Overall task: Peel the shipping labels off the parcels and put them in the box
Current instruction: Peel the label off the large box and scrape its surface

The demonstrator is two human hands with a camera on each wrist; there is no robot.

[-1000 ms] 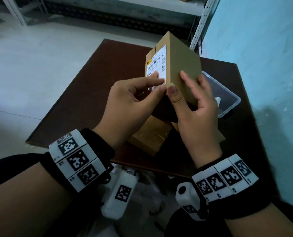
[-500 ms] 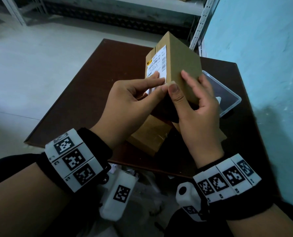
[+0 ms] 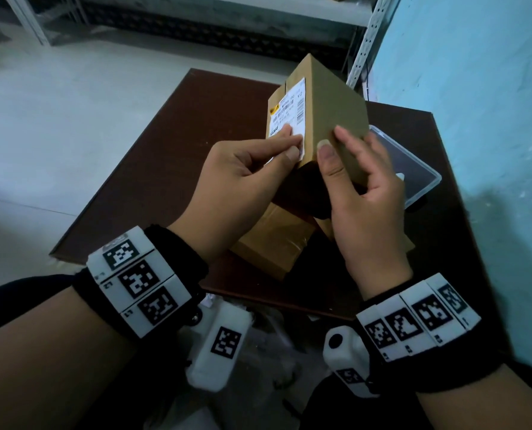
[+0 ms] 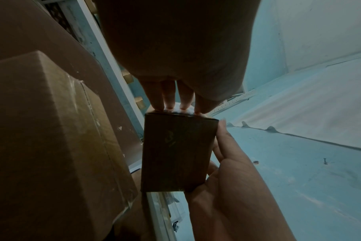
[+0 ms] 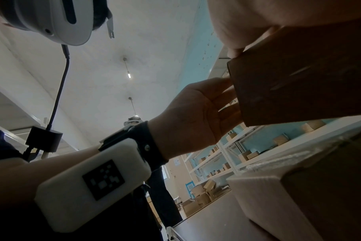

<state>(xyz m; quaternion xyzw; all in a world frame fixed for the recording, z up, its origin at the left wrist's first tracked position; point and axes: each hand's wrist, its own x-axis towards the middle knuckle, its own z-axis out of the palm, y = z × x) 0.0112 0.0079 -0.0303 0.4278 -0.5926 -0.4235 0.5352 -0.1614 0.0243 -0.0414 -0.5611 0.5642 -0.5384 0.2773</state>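
Your left hand (image 3: 243,175): thumb and forefinger pinched on the lower corner of the shipping label (image 3: 289,116), which sits on the left face of the raised parcel (image 3: 329,113); its other fingers curl under, and their tips touch the parcel's edge in the left wrist view
Raised parcel: small brown carton, held tilted above the table (image 3: 153,169), between both your hands
Your right hand (image 3: 364,193): wrapped round the parcel's right face, thumb along the near edge, fingers spread on the cardboard
Below your hands: two more taped parcels (image 3: 274,240) lying on the table, partly hidden by your wrists
Right of them: clear plastic box (image 3: 419,172), at the table's far right by the blue wall (image 3: 475,88), mostly screened by your right hand
Behind the table: metal shelving (image 3: 364,35) and pale floor (image 3: 56,103)
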